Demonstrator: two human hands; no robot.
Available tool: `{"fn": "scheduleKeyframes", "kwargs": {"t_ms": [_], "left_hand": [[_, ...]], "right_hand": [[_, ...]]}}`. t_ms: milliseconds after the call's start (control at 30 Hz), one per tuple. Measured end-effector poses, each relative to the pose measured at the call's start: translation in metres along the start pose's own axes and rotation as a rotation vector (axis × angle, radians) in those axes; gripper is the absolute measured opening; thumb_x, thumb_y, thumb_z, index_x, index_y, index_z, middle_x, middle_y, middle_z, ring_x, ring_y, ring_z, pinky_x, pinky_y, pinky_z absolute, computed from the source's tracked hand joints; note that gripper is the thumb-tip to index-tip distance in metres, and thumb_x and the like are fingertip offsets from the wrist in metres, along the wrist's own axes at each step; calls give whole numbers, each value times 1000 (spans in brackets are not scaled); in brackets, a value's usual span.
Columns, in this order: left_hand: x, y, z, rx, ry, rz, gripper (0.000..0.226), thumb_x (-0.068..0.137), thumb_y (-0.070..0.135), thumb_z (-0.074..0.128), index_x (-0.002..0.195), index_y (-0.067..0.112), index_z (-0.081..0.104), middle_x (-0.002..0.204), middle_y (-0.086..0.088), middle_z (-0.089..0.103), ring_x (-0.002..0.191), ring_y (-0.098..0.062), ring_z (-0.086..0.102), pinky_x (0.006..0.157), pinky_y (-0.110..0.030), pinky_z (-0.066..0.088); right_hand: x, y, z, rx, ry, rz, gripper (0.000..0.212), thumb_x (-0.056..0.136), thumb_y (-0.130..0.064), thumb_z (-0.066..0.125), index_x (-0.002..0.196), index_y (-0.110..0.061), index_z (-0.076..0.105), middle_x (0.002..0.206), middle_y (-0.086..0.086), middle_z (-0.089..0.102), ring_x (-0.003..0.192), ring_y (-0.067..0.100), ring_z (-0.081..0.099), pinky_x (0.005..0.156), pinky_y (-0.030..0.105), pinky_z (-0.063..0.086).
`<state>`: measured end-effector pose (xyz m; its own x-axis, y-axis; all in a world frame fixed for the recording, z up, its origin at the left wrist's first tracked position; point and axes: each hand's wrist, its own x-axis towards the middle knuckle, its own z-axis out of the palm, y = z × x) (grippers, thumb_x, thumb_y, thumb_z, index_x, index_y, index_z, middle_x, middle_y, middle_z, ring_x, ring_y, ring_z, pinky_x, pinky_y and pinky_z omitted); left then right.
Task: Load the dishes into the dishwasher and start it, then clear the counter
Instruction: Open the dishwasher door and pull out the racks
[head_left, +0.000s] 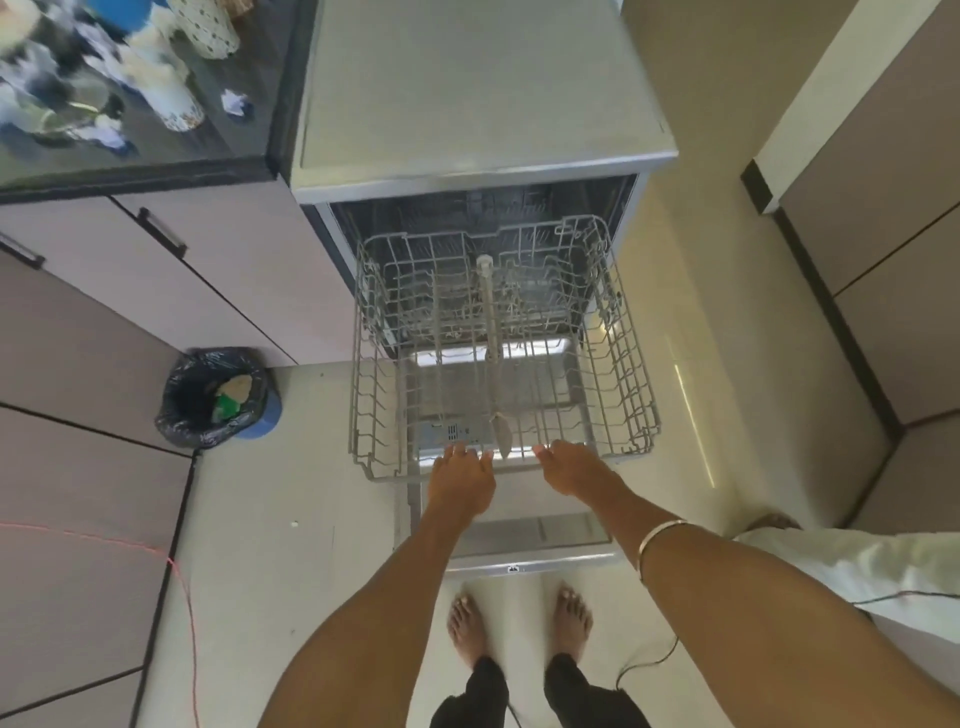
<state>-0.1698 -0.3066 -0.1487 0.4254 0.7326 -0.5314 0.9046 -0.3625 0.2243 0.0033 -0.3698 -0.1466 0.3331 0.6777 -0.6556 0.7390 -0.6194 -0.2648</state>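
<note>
The steel dishwasher (467, 104) stands with its door (524, 540) folded down flat. An empty grey wire rack (631, 364) is drawn out over the door. My left hand (460, 480) and my right hand (574, 467) both grip the rack's front rail, fingers curled over the wire, about a hand's width apart. A spray arm (491, 343) shows under the rack's middle. Blurred dishes and a spotted cup (208, 26) crowd the dark counter (156, 156) at the upper left.
A bin lined with a black bag (215, 397) sits on the floor left of the dishwasher. Cabinet fronts run along the left (104, 322) and right (883, 260). A red cord (182, 587) trails over the pale floor. My bare feet stand just before the door.
</note>
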Motion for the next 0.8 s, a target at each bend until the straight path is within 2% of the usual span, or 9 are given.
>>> {"fn": "scheduleKeyframes", "kwargs": {"t_ms": [100, 200, 333, 433, 467, 600, 733, 800], "left_hand": [[-24, -8, -24, -65, -33, -51, 54, 106, 35, 24, 141, -1, 45, 149, -23, 41, 138, -35, 38, 114, -47, 33], [-45, -11, -48, -87, -74, -56, 54, 106, 35, 24, 142, -1, 44, 148, -24, 41, 138, -36, 38, 115, -47, 32], [-62, -11, -69, -132, -92, -109, 59, 104, 39, 26, 138, -5, 46, 142, -26, 47, 130, -39, 46, 110, -47, 38], [-71, -16, -79, -151, -76, -77, 68, 98, 44, 21, 123, -7, 59, 130, -29, 56, 120, -41, 54, 105, -50, 43], [-72, -17, -80, -152, -82, -55, 66, 99, 41, 20, 119, -7, 60, 128, -30, 58, 119, -42, 55, 104, -52, 44], [-79, -17, -88, -194, -77, -82, 53, 102, 27, 24, 125, -7, 57, 132, -30, 54, 120, -43, 54, 102, -55, 45], [-87, -8, -99, -188, -24, -83, 44, 104, 14, 27, 134, -9, 50, 141, -29, 47, 133, -42, 42, 112, -52, 35], [-89, -7, -99, -197, 3, -100, 44, 105, 14, 26, 134, -11, 48, 139, -31, 47, 132, -42, 42, 112, -52, 34]], "right_hand": [[-24, -6, -16, -4, -28, 38, 55, 105, -37, 17, 139, -7, 48, 135, 21, 56, 123, 37, 53, 103, 45, 42], [-55, -16, -41, -28, -14, 20, 62, 106, -43, 19, 133, 1, 53, 134, 23, 56, 126, 37, 52, 105, 44, 41], [-86, -19, -55, -81, -10, -22, 67, 105, -47, 16, 140, 1, 48, 145, 23, 47, 136, 37, 43, 113, 46, 35], [-104, -29, -58, -90, 5, -42, 65, 106, -45, 15, 143, 0, 45, 148, 23, 44, 137, 37, 41, 114, 46, 34], [-110, -32, -60, -112, 6, -53, 62, 106, -42, 16, 144, -2, 44, 148, 23, 44, 137, 38, 42, 114, 47, 34], [-113, -37, -60, -77, 20, -43, 45, 103, -18, 26, 145, -10, 38, 136, 25, 53, 123, 42, 53, 104, 51, 44], [-107, -45, -62, -31, 30, -56, 39, 101, -16, 29, 136, -10, 46, 124, 23, 60, 114, 41, 59, 95, 51, 49], [-103, -49, -62, -79, 38, -92, 42, 102, -18, 27, 140, -14, 44, 126, 22, 60, 114, 40, 58, 95, 51, 50]]}}
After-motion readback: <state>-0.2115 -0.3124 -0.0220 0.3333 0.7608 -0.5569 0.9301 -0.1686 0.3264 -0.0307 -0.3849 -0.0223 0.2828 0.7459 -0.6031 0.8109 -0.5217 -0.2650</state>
